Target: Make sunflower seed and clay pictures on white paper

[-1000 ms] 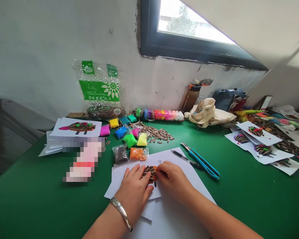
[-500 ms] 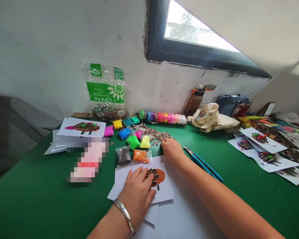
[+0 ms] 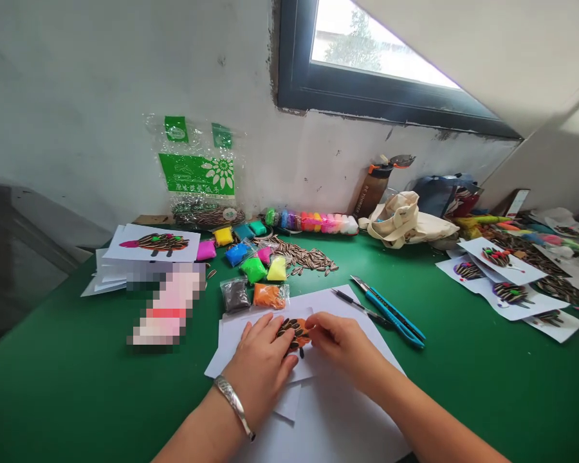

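Head view: bare orange clay toward paper's right edge, just left of nearer right hand: fingers curled, can't tell grip. Left hand flat, open.

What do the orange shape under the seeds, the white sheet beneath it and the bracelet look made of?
Orange shape: probably modelling clay, matte, its colour matching the bagged orange lump. White sheet: apparently paper, plain and matte, thin at its edges. Bracelet: silver-coloured metal by the look of its bright highlights, with a patterned face; whether solid silver or plated, I cannot tell.
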The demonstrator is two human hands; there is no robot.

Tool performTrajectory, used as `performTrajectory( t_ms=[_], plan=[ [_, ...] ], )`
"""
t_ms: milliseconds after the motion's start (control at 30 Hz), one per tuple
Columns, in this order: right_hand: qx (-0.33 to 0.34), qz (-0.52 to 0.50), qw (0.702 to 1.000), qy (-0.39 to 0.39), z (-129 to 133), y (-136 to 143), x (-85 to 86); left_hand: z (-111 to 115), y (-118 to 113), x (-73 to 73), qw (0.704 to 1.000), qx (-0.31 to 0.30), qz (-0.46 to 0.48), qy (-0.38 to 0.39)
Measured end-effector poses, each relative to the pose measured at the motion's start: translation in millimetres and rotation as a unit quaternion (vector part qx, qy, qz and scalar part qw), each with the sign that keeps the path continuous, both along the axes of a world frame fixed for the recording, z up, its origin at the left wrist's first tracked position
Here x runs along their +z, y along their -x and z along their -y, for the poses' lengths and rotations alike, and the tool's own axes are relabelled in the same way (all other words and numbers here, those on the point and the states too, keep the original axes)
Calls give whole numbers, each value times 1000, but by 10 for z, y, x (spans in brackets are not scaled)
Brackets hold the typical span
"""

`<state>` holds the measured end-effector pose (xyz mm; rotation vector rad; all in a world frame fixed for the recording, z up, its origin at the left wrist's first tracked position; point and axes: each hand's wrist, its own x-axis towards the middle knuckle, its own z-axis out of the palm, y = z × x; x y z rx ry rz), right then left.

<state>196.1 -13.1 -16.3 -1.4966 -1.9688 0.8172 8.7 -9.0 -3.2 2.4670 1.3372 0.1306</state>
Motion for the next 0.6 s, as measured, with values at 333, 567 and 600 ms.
performTrajectory(
  t_ms=[333,567,600],
  plan=[
    [-3,0,1000,31,-20,45,-52,16,31,-18,999,-21,16,-19],
    [10,47,999,4,-29,74,-183,25,7,15,1000,-21,-9,-4],
    [15,55,998,-2,-33,81,-208,23,3,23,1000,-20,-14,1]
  ],
)
